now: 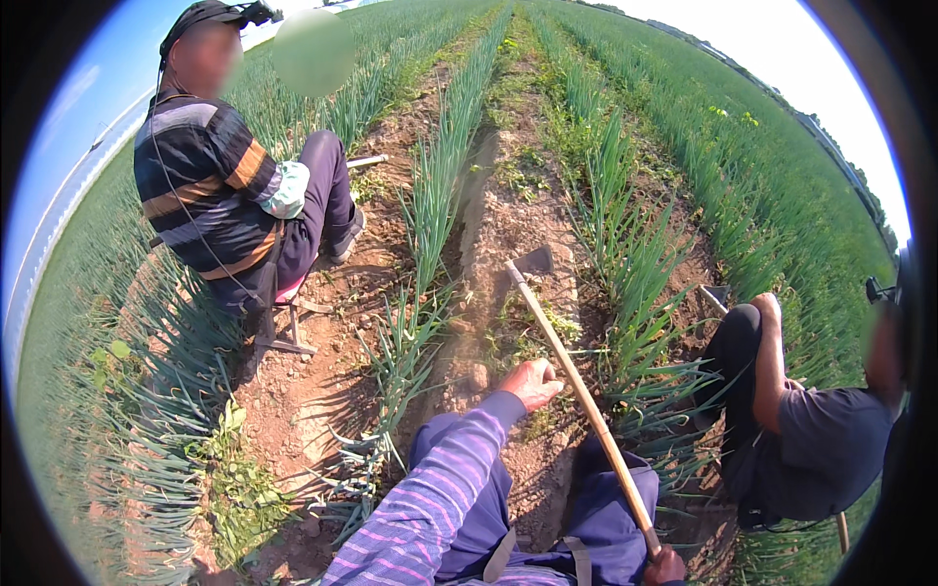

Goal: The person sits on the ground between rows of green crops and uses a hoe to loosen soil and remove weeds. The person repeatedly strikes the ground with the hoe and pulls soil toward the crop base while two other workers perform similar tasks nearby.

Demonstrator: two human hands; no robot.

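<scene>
My right hand (665,566), at the bottom edge of the view, grips the lower end of a long wooden hoe handle (582,388). The handle slants forward past my right knee to a flat metal hoe blade (535,261) over the bare soil strip (516,220). My left hand (532,384) hovers above the ground just left of the handle, its fingers curled. Whether it pinches something small cannot be made out. Small green weeds (516,326) lie on the soil beyond it. Rows of green onions (432,198) flank the strip, with another onion row (623,271) on the right.
A person in a striped shirt (212,183) sits on a low stool (289,329) at the left, near a pale tool handle (368,160). Another person (813,439) crouches close on my right beside a second hoe blade (717,294). A weed heap (242,505) lies at lower left.
</scene>
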